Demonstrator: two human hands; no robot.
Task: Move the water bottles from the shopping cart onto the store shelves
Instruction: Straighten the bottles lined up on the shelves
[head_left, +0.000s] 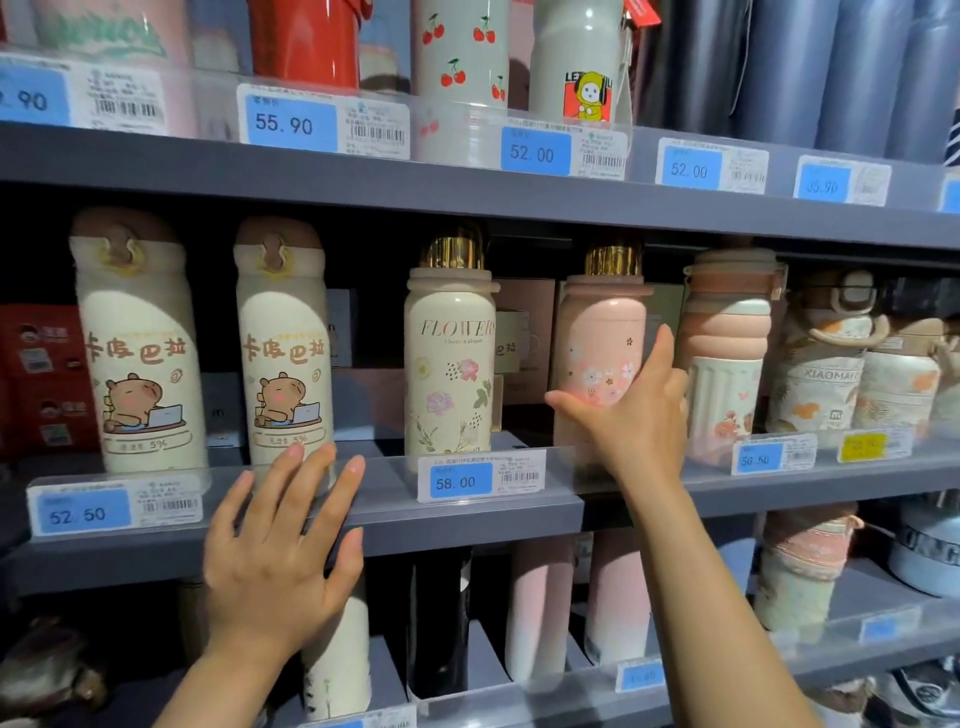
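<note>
Nearest the camera, the left hand (278, 564) was spread flat with straight fingers, holding nothing, its fingertips (297, 451) in front of the clear plastic rail along the front edge of the middle shelf (467, 525). The right hand (631, 410) reached further in, fingers straight and thumb spread wide, laid against the smooth side of the pink bottle (602, 358) rather than wrapped round it. That bottle stood upright just behind the shelf's front edge, a rounded cylinder with small blossom prints and a shiny gold cap. Just left of it stood the cream bottle (449, 364), same shape and gold cap, printed with flowers and the word FLOWERS, above a blue 58.00 price tag (461, 482). Toward the left end of the shelf, two tall matte cream capybara bottles (140, 353) stood side by side with domed brownish lids. Right of the pink bottle was a ribbed bottle (724, 353) with bulging peach rings. Behind the front row, cardboard boxes (524, 338) sat in shadow near the back of the shelf.
</note>
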